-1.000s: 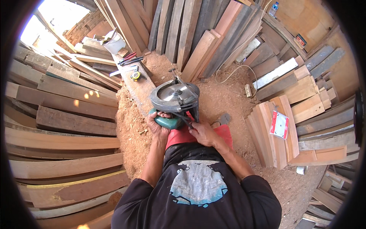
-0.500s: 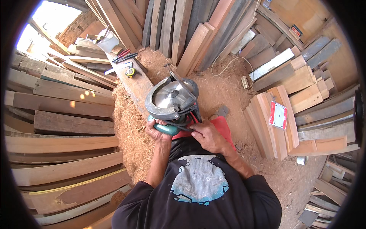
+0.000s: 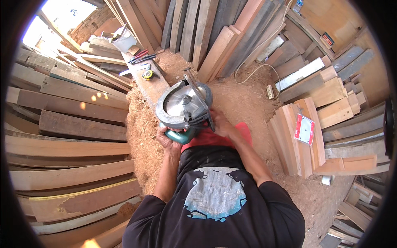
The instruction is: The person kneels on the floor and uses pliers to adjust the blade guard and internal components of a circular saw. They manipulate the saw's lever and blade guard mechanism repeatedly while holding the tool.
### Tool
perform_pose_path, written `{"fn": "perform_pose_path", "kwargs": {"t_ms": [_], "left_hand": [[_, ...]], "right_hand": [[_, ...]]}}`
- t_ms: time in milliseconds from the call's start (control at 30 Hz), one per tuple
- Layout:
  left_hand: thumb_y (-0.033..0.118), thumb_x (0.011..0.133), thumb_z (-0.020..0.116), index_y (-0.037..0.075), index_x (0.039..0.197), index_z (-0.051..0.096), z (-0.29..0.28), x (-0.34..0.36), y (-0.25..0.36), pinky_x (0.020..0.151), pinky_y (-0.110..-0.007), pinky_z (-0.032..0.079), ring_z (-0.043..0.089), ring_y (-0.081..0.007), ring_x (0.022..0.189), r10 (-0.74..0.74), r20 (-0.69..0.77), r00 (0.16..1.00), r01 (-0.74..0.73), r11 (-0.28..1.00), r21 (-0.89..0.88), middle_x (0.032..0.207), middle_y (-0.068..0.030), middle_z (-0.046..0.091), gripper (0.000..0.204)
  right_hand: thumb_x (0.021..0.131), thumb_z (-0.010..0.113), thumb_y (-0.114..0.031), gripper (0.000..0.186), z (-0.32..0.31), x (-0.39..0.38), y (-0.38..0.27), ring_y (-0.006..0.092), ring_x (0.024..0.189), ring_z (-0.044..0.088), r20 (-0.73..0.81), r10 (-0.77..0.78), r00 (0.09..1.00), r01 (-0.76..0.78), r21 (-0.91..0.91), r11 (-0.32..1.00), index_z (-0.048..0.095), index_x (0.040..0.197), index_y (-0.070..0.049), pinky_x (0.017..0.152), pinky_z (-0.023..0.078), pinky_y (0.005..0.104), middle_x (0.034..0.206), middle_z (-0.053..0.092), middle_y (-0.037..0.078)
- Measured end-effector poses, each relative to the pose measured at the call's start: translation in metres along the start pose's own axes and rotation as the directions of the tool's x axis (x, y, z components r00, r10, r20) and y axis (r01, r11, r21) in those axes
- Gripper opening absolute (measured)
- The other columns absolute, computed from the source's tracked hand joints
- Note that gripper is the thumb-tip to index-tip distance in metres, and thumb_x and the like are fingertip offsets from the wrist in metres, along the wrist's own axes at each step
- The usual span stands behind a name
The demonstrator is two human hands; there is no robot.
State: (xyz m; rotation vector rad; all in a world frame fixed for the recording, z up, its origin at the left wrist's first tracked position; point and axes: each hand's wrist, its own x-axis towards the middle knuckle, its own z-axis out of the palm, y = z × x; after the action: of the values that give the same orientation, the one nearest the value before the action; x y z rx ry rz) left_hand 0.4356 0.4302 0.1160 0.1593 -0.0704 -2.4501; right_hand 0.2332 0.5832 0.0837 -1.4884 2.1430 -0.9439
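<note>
I hold a circular saw [image 3: 175, 108] in front of my lap, its round silver blade [image 3: 180, 101] facing up inside a dark grey guard. My left hand [image 3: 167, 138] is wrapped round the green body [image 3: 181, 136] at the saw's near left end. My right hand [image 3: 222, 124] is at the saw's right side, against or just behind the flat metal base plate [image 3: 199, 96]. Its fingers are hidden there, so their grip does not show.
A sawdust-covered plank [image 3: 149, 87] carries a yellow tape measure [image 3: 147, 74], red-handled pliers [image 3: 139, 57] and a white bucket [image 3: 124, 41]. Stacked boards [image 3: 82, 120] line the left. A red-and-white packet [image 3: 304, 129] lies on boards at right. A cable with a socket block [image 3: 270, 91] crosses the sawdust.
My right hand has moved up and forward from the saw's near side to its right side. The saw has tilted slightly. My left hand keeps its hold on the green body.
</note>
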Motion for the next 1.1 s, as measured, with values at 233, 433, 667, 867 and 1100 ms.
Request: {"fn": "perform_pose_path", "kwargs": {"t_ms": [233, 433, 667, 867, 1100], "left_hand": [[0.013, 0.071, 0.065, 0.000, 0.128, 0.059, -0.040, -0.002, 0.015, 0.081, -0.049, 0.061, 0.071, -0.0312, 0.090, 0.032, -0.071, 0.997, -0.029, 0.998, 0.050, 0.112, -0.0159, 0.071, 0.058], [0.017, 0.078, 0.064, 0.000, 0.128, 0.060, -0.045, -0.004, 0.019, 0.094, -0.051, 0.059, 0.070, -0.0317, 0.104, 0.141, -0.205, 0.969, -0.120, 0.987, 0.110, 0.121, -0.0167, 0.069, 0.053], [0.030, 0.094, 0.065, 0.005, 0.151, 0.046, -0.057, -0.024, 0.026, 0.113, -0.057, 0.043, 0.056, -0.0373, 0.131, 0.085, -0.164, 0.983, -0.070, 0.993, 0.092, 0.147, -0.0216, 0.054, 0.065], [0.030, 0.094, 0.065, 0.004, 0.149, 0.048, -0.057, -0.033, 0.032, 0.112, -0.056, 0.045, 0.058, -0.0368, 0.128, 0.090, -0.174, 0.981, -0.068, 0.989, 0.129, 0.144, -0.0217, 0.056, 0.063], [0.030, 0.094, 0.065, 0.003, 0.146, 0.050, -0.054, -0.031, 0.031, 0.110, -0.056, 0.046, 0.060, -0.0362, 0.125, 0.075, -0.174, 0.982, -0.051, 0.989, 0.139, 0.140, -0.0217, 0.059, 0.061]], "right_hand": [[0.093, 0.065, -0.020, 0.028, 0.019, 0.020, 0.033, 0.0388, 0.112, 0.062, -0.204, -0.158, 0.966, 0.199, 0.199, 0.960, 0.067, 0.118, -0.007, 0.097, 0.049, 0.0436, 0.116, 0.066, 0.020], [0.097, 0.061, -0.025, 0.027, -0.052, -0.004, 0.025, 0.0329, 0.092, 0.068, -0.142, 0.235, 0.962, -0.188, 0.284, 0.940, 0.068, 0.108, -0.002, 0.085, 0.054, 0.0404, 0.101, 0.071, 0.014], [0.102, 0.055, -0.032, 0.036, -0.021, 0.018, 0.026, 0.0160, 0.072, 0.068, 0.293, 0.447, 0.845, -0.505, 0.712, 0.487, 0.065, 0.106, 0.003, 0.066, 0.054, 0.0342, 0.089, 0.072, 0.013], [0.096, 0.064, -0.033, 0.032, 0.021, 0.076, 0.015, 0.0154, 0.061, 0.063, 0.391, 0.217, 0.895, -0.406, 0.507, 0.761, 0.068, 0.094, 0.000, 0.056, 0.050, 0.0338, 0.081, 0.070, 0.011], [0.087, 0.067, -0.016, 0.023, 0.054, 0.089, 0.038, 0.0141, 0.069, 0.063, 0.285, 0.214, 0.934, -0.343, 0.555, 0.758, 0.068, 0.102, 0.001, 0.058, 0.049, 0.0328, 0.083, 0.068, 0.007]]}}
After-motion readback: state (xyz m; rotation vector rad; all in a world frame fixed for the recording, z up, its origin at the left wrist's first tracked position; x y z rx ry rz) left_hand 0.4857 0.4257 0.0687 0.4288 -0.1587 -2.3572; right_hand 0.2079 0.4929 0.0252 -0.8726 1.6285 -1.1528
